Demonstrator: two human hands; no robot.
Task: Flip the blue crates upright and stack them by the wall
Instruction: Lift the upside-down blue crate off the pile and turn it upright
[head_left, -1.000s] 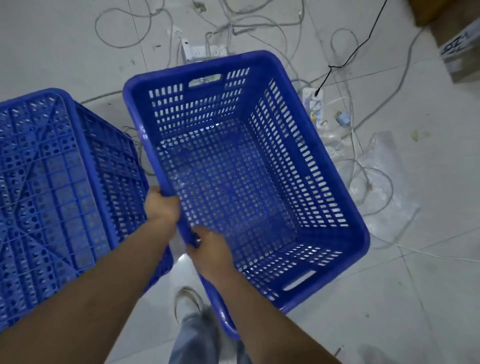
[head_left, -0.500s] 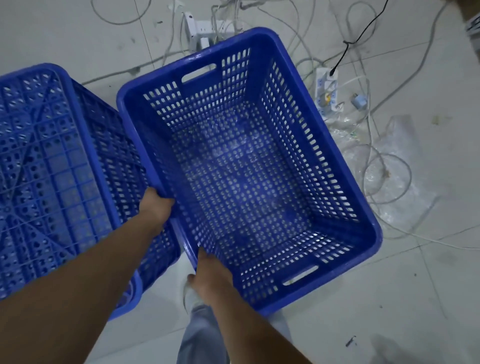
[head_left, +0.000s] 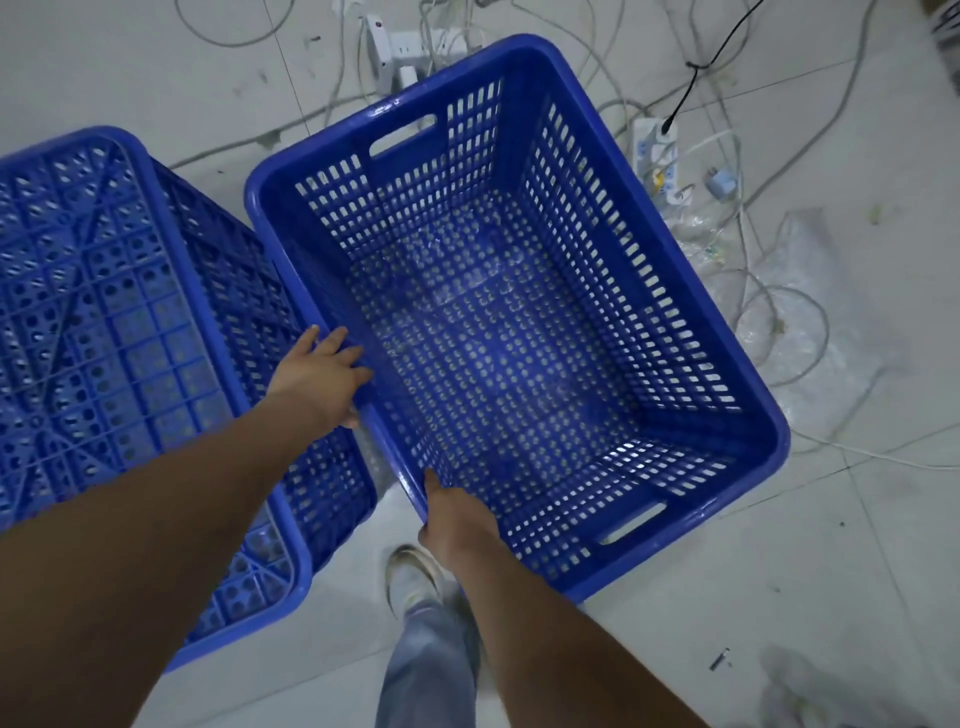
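The tiled floor (head_left: 857, 597) fills my view, and the largest thing on it is the upright crate (head_left: 519, 322) at centre, open side up, running from about eleven o'clock down to four o'clock. At nine o'clock lies the overturned crate (head_left: 104, 322), ribbed base up, just beside the first one. I judge both as light, stiff moulded plastic with slotted walls, a little slick on the rolled rim, so the handle slots (head_left: 402, 136) in the short ends look like the surest hold for carrying; the long rim works for dragging. My left hand (head_left: 319, 371) rests on the upright crate's long rim at about nine o'clock, fingers spread and fairly straight, pressing and not wrapping. My right hand (head_left: 457, 519) grips the same rim near seven o'clock, fingers apparently curled under its edge, though hidden. Loose cables (head_left: 769, 312) and a power strip (head_left: 655, 150) lie at one to two o'clock, a snag risk. No wall shows.
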